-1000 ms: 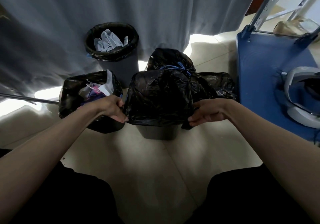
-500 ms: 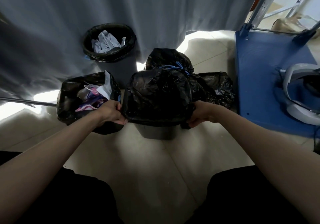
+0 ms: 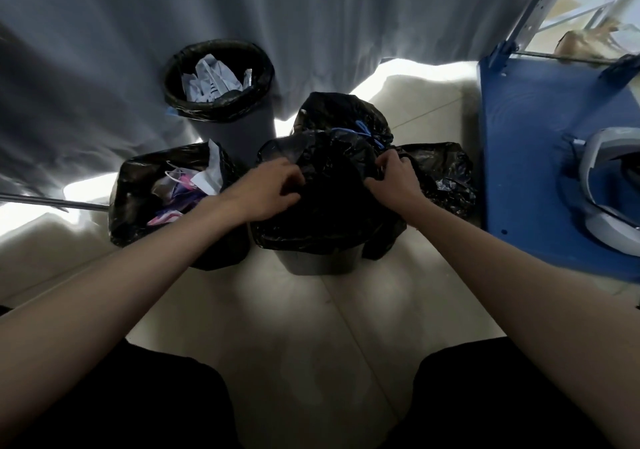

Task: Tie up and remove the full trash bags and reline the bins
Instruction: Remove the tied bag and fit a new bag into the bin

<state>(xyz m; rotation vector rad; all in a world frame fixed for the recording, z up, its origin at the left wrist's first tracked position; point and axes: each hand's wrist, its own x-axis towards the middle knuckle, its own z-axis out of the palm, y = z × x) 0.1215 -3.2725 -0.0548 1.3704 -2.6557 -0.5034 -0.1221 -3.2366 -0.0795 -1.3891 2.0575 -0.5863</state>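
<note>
A grey bin (image 3: 320,264) stands on the floor in front of me with a black liner bag (image 3: 329,220) draped over its rim. My left hand (image 3: 268,190) pinches the liner at the left of the opening. My right hand (image 3: 393,178) grips the liner's plastic at the right. Behind it lies a tied black bag (image 3: 341,116) with a blue drawstring. A second black bag (image 3: 445,174) lies to the right. At the left an open black bag (image 3: 138,188) shows paper and wrappers. A far bin (image 3: 221,84) holds white paper.
A grey curtain (image 3: 138,15) hangs behind the bins. A blue platform cart (image 3: 526,143) stands at the right with a white headset (image 3: 599,185) on it. A thin metal rod (image 3: 52,202) lies at the left. My dark-clothed knees are at the bottom, pale floor tiles between them.
Both hands have risen from the bin's sides, where they pressed the liner down around the rim, to the top of the bin, and now clutch the plastic at the opening.
</note>
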